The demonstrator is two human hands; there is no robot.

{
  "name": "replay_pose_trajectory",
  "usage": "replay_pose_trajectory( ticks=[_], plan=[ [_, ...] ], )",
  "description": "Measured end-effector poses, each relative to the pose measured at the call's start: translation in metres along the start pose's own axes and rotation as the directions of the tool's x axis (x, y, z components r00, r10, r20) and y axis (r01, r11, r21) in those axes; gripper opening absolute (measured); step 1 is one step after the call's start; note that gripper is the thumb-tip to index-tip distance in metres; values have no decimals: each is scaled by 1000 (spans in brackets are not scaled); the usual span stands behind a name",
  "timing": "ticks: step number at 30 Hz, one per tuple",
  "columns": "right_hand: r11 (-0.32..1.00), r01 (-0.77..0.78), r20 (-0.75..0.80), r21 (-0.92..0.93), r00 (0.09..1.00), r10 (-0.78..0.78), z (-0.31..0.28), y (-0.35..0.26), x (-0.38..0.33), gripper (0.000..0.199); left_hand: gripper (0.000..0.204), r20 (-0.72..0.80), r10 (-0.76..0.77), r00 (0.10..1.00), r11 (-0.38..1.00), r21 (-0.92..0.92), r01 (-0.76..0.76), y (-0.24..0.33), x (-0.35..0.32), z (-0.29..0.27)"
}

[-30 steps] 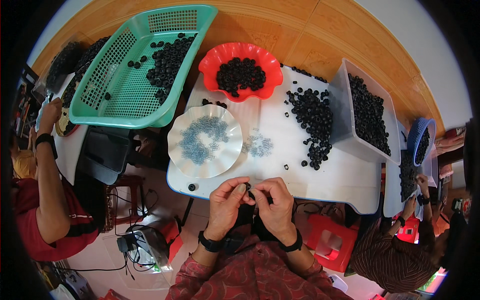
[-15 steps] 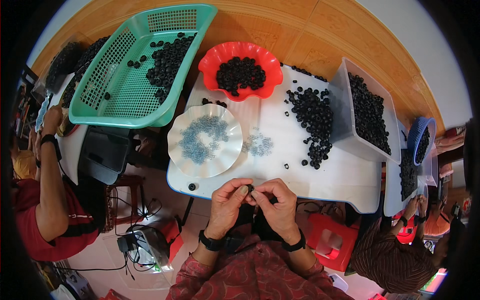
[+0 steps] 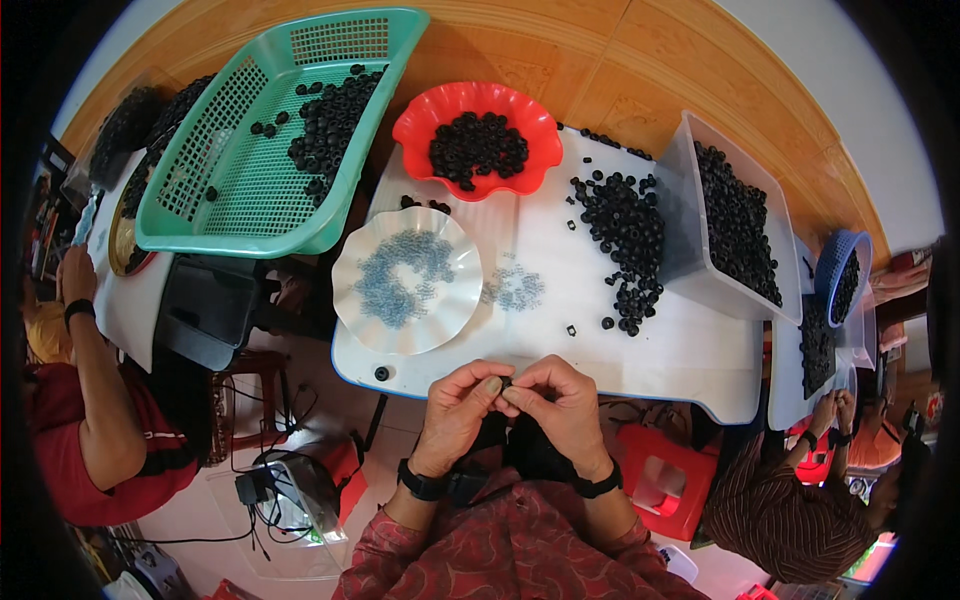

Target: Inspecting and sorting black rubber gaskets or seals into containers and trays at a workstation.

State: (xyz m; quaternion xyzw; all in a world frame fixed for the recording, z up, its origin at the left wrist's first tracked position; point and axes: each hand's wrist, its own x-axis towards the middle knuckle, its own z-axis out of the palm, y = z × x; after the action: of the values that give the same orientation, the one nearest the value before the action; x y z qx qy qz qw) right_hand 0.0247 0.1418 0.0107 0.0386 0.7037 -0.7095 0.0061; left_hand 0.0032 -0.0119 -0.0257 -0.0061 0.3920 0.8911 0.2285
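Above the near table edge, my left hand [image 3: 458,418] and my right hand [image 3: 560,412] meet fingertip to fingertip. Pinched between their thumbs and fingers is a small black round part [image 3: 505,382], mostly hidden by the fingertips. Just beyond them, a white wavy-rimmed plate [image 3: 352,318] holds many tiny clear-bluish pieces [image 3: 392,300]. More such pieces [image 3: 520,288] lie loose on the white tabletop to its right. One black part [image 3: 381,373] rests alone at the table's near left edge.
A red scalloped bowl [image 3: 410,128] of black parts stands behind the plate. Right of it spreads a loose pile of black parts [image 3: 622,225], beside a full translucent bin [image 3: 688,255]. A green mesh basket [image 3: 245,190] is at far left. Co-workers sit on both sides.
My fingertips have closed further over the black part, so less of it shows. At the left, the co-worker's hand has shifted down and left.
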Motion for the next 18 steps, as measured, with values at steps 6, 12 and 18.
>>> replay_pose_trajectory(
  ticks=[6, 12, 18],
  plan=[
    [979, -122, 50, 162, 992, 116, -1, -1, 0, 6, 23, 47, -72, 996, 982, -170, 79, -6, 1, -4],
    [983, -93, -32, 161, 995, 99, 3, -7, -5, 4, 23, 85, -72, 994, 961, -261, 92, -4, 3, -3],
    [991, -125, -110, 48, 986, 129, 7, -10, -9, 5, 23, 72, -61, 996, 976, -204, 74, -7, 2, 1]
  ],
)
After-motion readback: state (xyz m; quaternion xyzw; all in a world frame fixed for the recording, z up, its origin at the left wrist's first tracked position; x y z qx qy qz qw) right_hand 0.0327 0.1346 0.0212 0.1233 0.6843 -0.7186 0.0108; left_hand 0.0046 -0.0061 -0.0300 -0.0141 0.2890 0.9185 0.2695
